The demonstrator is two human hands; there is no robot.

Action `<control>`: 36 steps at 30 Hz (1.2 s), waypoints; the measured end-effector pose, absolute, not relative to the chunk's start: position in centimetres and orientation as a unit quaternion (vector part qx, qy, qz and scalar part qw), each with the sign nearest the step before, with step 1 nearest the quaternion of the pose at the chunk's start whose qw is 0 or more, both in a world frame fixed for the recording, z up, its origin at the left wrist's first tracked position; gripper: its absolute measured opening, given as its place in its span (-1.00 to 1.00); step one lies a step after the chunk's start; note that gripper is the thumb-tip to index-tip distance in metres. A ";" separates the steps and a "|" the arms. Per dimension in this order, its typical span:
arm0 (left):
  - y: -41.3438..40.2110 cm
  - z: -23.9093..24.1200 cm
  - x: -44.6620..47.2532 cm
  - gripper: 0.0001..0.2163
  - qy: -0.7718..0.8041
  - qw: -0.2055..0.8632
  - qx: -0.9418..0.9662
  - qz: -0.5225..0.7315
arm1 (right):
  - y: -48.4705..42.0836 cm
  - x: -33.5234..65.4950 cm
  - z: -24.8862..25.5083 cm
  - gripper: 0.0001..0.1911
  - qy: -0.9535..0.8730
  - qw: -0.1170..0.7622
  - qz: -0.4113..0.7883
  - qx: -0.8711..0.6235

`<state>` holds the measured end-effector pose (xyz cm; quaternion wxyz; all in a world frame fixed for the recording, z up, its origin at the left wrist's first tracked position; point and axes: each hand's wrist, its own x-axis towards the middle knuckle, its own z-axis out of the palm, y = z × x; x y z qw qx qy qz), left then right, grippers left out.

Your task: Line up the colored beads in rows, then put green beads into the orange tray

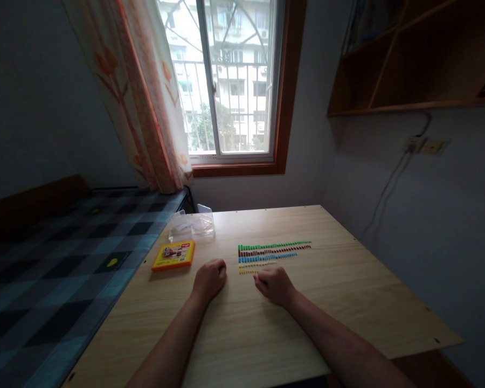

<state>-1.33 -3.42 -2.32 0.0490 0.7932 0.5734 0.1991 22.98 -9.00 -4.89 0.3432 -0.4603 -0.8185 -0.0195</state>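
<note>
curled fists just short of the rows of pieces
fingers (pixel 262 281) of the right hand (pixel 275 284) and left hand (pixel 209 278) are curled in, resting on the pale wooden surface (pixel 347 291); the green, brown, blue and yellow rows of small plastic pieces (pixel 272 251) lie just beyond the right hand, the nearer one, running left to right.

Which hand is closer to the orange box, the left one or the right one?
Left. The left hand rests on the table just right of the orange box, not touching it. The right hand lies farther right, at the rows of small coloured pieces.
</note>
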 end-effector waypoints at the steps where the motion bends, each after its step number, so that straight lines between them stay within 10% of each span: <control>1: -3.4 -2.3 -1.3 -0.80 0.573 0.051 0.793 0.201 | -9.0 23.0 -4.9 -0.57 -0.818 0.345 -0.019 -0.459; 36: -2.9 -2.7 -1.4 -0.83 0.604 0.001 0.746 0.281 | -7.9 23.3 -5.1 -0.55 -0.808 0.369 -0.023 -0.459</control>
